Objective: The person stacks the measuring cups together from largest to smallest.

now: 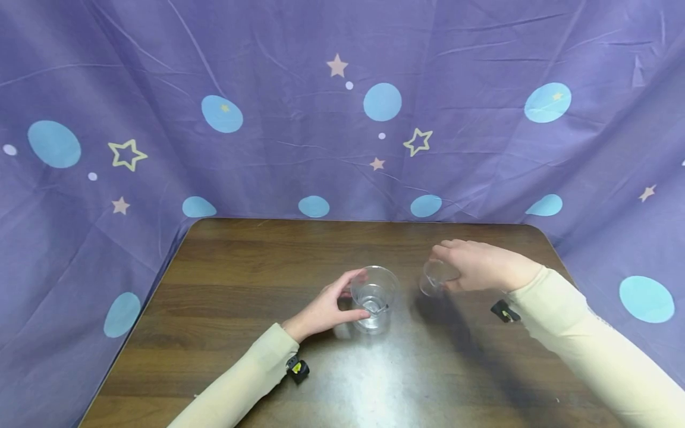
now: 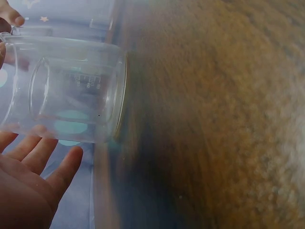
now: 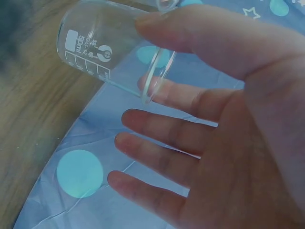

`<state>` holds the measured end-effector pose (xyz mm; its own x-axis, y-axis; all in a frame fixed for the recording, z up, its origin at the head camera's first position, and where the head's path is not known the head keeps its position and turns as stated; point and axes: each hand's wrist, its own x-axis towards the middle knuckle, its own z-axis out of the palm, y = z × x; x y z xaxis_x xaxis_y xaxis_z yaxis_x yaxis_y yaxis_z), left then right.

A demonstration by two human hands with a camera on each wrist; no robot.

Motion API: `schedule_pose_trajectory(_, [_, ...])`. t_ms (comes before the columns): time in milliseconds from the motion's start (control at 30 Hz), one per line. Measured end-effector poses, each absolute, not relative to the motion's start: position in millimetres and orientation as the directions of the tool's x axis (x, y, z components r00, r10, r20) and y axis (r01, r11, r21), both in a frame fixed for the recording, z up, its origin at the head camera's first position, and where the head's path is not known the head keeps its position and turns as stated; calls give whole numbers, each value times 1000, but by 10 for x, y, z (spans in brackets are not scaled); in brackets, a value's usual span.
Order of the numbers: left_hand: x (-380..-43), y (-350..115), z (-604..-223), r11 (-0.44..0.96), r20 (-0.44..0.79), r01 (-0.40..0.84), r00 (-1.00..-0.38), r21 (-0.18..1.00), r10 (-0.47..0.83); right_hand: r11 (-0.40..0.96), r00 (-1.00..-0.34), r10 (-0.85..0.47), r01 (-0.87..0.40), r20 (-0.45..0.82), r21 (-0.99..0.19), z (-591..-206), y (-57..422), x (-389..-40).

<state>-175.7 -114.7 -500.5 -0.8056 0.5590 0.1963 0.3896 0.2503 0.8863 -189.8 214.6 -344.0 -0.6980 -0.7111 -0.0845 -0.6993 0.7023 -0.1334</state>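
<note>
A large clear glass beaker (image 1: 385, 279) stands upright on the table, and my left hand (image 1: 323, 309) holds it with thumb and fingers spread around its near and far sides. Inside it sits a smaller beaker (image 2: 78, 90) with white graduation marks. To the right, my right hand (image 1: 476, 264) pinches another small beaker (image 1: 430, 280) by the rim between thumb and forefinger. This one bears a white 50 ml scale (image 3: 90, 55) in the right wrist view. My other right fingers (image 3: 157, 155) are extended below its rim, away from the glass.
The brown wood-grain table (image 1: 241, 267) has rounded back corners. A purple curtain (image 1: 289, 119) with stars and blue spots hangs behind it and along both sides. Light glares off the table in front of the large beaker.
</note>
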Motion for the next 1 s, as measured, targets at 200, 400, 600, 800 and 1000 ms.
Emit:
schedule_pose_trajectory(200, [-1758,-1147,-5016,258,198,394,-807,882,557,696,-694,-717,-706,-69,-128,-3379,2092,-1892])
schedule_pose_trajectory(400, [-1758,-1148,-5016,263,196,394,-808,881,556,697,-695,-716,-708,-62,-117,-3326,2038,-1878])
schedule_pose_trajectory(600, [-1755,-1147,-5011,265,193,393,-808,880,557,686,-685,-727,-719,-47,-113,-3249,1959,-1877])
schedule_pose_trajectory(800, [-1757,-1145,-5001,265,189,388,-809,883,557,679,-678,-733,-724,-57,-123,-3184,1851,-1879])
schedule_pose_trajectory(1000, [-1761,-1142,-5008,268,188,390,-808,881,558,672,-669,-740,-730,-71,-128,-3155,1742,-1895])
